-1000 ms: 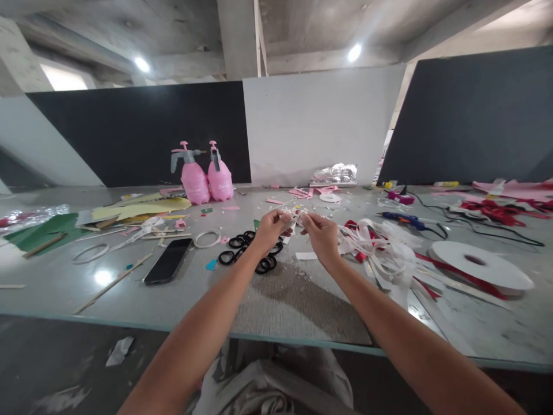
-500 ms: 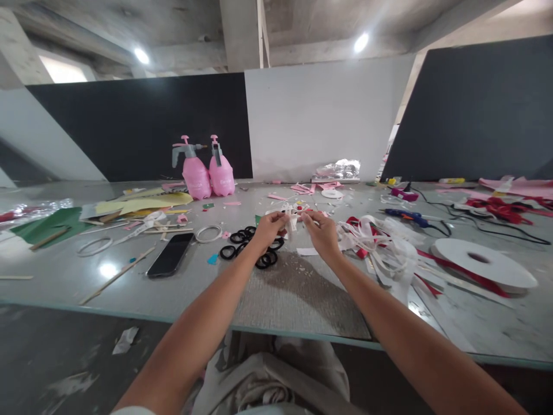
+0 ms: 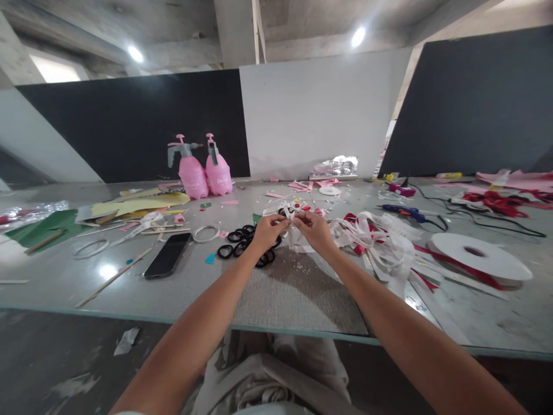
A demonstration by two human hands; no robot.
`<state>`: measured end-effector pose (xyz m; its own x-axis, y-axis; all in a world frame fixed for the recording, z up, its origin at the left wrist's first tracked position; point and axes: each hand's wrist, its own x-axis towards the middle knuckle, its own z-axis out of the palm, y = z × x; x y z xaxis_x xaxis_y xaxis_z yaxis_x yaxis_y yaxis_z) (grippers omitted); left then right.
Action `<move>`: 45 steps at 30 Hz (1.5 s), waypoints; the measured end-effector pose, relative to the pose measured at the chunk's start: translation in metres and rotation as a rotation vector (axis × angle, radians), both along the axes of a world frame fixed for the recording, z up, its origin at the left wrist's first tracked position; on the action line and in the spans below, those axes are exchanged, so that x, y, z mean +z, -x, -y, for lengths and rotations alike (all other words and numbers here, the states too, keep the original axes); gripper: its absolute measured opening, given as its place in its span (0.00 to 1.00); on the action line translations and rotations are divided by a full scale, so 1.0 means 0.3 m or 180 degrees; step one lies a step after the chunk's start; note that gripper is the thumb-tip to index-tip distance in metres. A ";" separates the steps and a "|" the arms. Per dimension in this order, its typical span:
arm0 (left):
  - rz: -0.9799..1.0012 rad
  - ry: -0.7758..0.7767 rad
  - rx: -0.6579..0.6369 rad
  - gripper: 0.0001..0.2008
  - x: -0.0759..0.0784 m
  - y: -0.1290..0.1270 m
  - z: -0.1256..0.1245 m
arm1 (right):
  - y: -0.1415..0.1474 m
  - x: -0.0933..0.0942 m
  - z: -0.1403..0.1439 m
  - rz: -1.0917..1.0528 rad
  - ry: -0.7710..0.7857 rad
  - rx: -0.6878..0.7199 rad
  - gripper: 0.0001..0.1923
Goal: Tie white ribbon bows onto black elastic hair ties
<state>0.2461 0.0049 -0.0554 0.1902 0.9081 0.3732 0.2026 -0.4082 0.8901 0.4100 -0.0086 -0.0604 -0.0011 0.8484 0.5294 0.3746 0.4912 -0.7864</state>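
Both hands are pinched shut on the same little white ribbon piece point(image 3: 294, 222), left hand point(image 3: 266, 230) and right hand point(image 3: 317, 229) nearly touching, fingertips meeting over the middle of the counter point(image 3: 86, 271). The ribbon piece is up in the air just above the counter, with loose tails hanging down between the two hands. Looks to me like I'm mid-fold or mid-tie on a small bow, so my guess is the next bit needs a steady pinch on one side while the other hand works the loop.

Just under the left hand sits a cluster of black hair ties point(image 3: 244, 242). Right of the right hand there's a messy heap of white and red ribbon point(image 3: 380, 242), then a big white ribbon spool point(image 3: 479, 256) further out. A phone point(image 3: 167, 255) lies face up off to the left, and two pink spray bottles point(image 3: 203, 170) stand at the back by the dark panel.

Compared with a second ago the hands have come closer together and dropped a bit toward the counter, and the ribbon tails hang lower now
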 end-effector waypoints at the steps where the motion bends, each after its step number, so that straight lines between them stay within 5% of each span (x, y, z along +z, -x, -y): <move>1: 0.0002 -0.0004 -0.0021 0.15 0.000 -0.002 0.000 | 0.000 0.000 0.001 0.0031 -0.0004 0.0021 0.13; 7: 0.0023 0.0160 -0.0269 0.13 0.007 -0.006 0.012 | -0.006 0.017 0.020 0.0568 -0.0088 -0.0109 0.11; 14: -0.0624 -0.0292 -0.0253 0.13 0.019 0.016 0.012 | -0.015 0.039 0.011 0.1477 -0.0266 0.0023 0.10; 21: 0.0931 0.0538 -0.0086 0.16 0.016 -0.001 0.004 | -0.030 0.066 0.051 0.0622 -0.1273 -0.0791 0.06; 30: 0.1049 0.0842 -0.0257 0.17 0.026 -0.006 0.024 | 0.001 0.020 0.019 0.0784 -0.0604 -0.0121 0.10; 45: 0.0951 0.0507 -0.0079 0.17 -0.002 0.003 -0.004 | 0.004 -0.006 0.004 0.0463 -0.0190 -0.0025 0.10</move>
